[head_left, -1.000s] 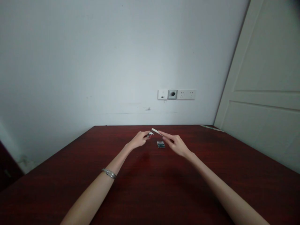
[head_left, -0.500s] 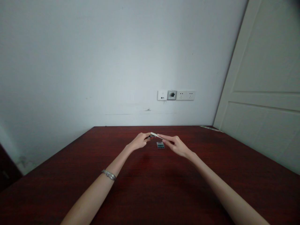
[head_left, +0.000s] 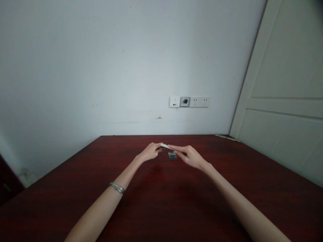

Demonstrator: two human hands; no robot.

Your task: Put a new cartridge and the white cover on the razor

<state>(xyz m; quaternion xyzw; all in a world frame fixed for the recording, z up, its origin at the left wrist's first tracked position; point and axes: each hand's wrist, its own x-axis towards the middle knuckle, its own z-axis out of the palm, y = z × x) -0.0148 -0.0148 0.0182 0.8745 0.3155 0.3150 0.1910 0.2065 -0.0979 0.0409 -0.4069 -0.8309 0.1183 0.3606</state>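
A thin white flat piece (head_left: 166,146) is held up above the table, tilted down to the right; its kind is too small to make out. My left hand (head_left: 150,152) is closed at its left end. Below that end, by the left fingers, shows a small dark, shiny thing (head_left: 160,148), mostly hidden. My right hand (head_left: 189,156) pinches the right end, with fingers stretched along the top and the thumb underneath. Just under the right fingertips, a small clear case (head_left: 172,156) with something teal inside lies on the table.
The dark red wooden table (head_left: 161,201) runs back to a pale wall (head_left: 101,67). Wall sockets (head_left: 199,102) sit above its far edge. A white panelled door (head_left: 285,101) stands at the right, near a thin strip (head_left: 227,137) on the table's back right corner.
The white piece has shifted slightly left and turned a little flatter. The dark thing beneath it shows less now. Both hands have barely moved; the case stays put.
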